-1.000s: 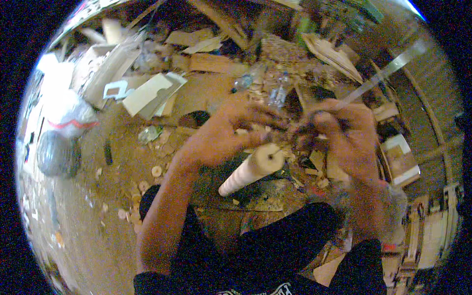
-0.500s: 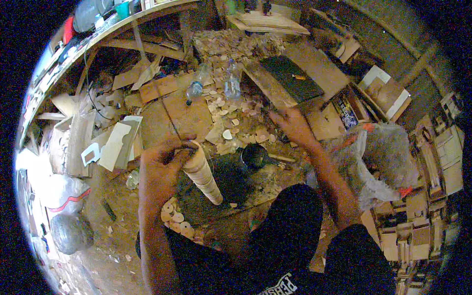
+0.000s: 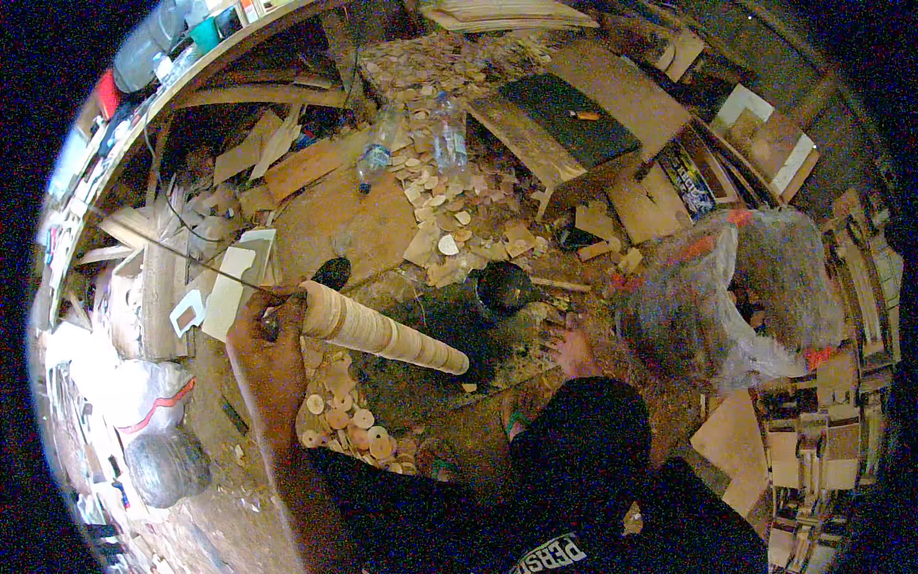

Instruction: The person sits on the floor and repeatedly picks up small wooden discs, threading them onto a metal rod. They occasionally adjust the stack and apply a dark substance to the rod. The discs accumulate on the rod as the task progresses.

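My left hand is closed on a thin rod threaded with a long stack of round wooden discs. The stack slants down to the right, its upper end against my fingers and its lower end over a dark patch of ground. Loose discs with centre holes lie in a heap beside my left forearm. Of my right arm only the dark sleeve shows at the lower right; the right hand is out of view.
Disc-shaped offcuts litter the far middle, with two plastic bottles among them. A black round container stands past the stack, near my foot. A torn plastic sack sits at right, a low wooden bench farther back.
The disc stack has tilted from steep to nearly level, its rod swinging left. My left hand has moved slightly left and down. My right hand, earlier reaching toward the bench, has left the view.
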Demonstrator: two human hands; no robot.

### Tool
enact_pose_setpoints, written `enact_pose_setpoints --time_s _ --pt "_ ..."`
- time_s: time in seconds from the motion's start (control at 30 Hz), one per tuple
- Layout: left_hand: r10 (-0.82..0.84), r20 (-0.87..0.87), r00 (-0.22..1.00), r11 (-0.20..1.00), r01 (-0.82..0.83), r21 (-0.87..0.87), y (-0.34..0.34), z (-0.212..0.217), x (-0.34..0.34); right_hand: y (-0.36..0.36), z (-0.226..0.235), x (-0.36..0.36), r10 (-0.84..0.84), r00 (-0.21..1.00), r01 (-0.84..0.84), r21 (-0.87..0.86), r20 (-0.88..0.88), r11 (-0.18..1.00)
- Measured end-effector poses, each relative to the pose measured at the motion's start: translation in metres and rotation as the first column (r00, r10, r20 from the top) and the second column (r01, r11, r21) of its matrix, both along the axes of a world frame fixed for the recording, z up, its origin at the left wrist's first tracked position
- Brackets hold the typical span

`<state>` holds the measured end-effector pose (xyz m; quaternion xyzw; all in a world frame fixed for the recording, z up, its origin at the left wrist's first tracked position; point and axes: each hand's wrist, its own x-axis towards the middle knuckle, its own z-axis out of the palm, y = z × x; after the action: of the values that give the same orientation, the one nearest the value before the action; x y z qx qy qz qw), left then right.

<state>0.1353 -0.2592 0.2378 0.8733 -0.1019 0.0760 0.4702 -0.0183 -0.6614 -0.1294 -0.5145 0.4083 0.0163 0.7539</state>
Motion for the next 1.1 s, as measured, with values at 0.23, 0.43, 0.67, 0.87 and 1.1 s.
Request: enact_pose_setpoints --time_s 0.23,0.43,0.67,0.87,1.1 --pt "-0.046 0.001 0.999 0.991 0.046 -0.125 0.007 -0.013 0.003 0.012 -0.022 0.031 -0.214 0.962 0.163 0.271 0.170 0.949" --pt "-0.024 -0.010 1.000 0.992 0.023 -0.123 0.012 -0.018 0.000 0.039 0.007 0.063 -0.461 0.828 0.470 0.053 0.318 0.881" --pt "0.021 0.027 0.999 0.998 -0.022 0.051 0.016 -0.010 -0.007 0.033 0.055 0.072 0.042 0.995 0.070 -0.913 0.095 0.402" --pt "0.038 0.007 0.999 0.988 -0.038 0.148 0.020 -0.008 -0.018 0.051 0.101 0.082 0.165 0.966 0.135 -0.937 0.197 0.323" --pt "0.035 -0.201 0.979 0.996 -0.050 -0.071 0.017 0.001 -0.026 0.062 0.116 0.071 0.214 0.974 -0.156 -0.917 -0.080 0.367"
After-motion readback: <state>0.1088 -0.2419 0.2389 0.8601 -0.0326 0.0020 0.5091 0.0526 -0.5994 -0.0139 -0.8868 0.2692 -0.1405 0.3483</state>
